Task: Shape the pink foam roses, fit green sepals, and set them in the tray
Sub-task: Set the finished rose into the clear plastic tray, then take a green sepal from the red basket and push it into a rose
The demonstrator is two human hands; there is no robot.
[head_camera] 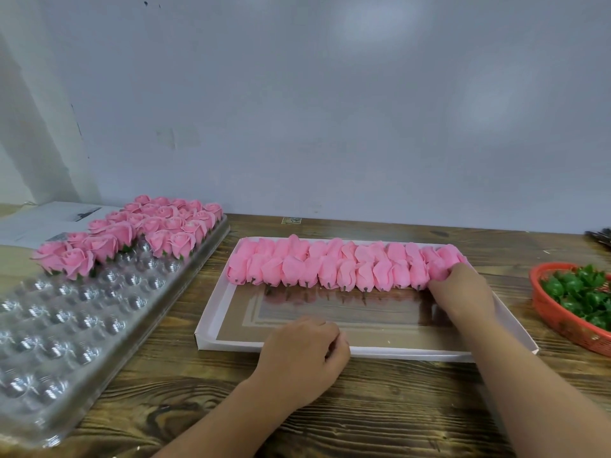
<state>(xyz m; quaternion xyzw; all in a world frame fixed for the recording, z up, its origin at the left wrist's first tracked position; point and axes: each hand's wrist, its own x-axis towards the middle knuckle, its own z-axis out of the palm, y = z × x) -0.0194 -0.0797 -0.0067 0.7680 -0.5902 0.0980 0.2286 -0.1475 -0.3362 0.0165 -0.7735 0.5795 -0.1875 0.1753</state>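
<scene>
Two rows of closed pink foam rose buds (pixel 330 266) lie in a shallow pink box (pixel 211 312) at the table's middle. My right hand (pixel 463 292) reaches into the box and grips the bud (pixel 441 264) at the right end of the front row. Fingers loosely curled and holding nothing, my left hand (pixel 304 352) rests on the box's near edge. Finished open roses (pixel 132 233) with green sepals fill the far part of a clear plastic cell tray (pixel 66 325) on the left. Green sepals (pixel 582 292) are heaped in a red basket (pixel 549 312) at the right.
The wooden table (pixel 363 408) runs up to a plain wall. White papers (pixel 43 219) lie at the back left behind the tray. Dark tool tips (pixel 600 238) show at the far right edge.
</scene>
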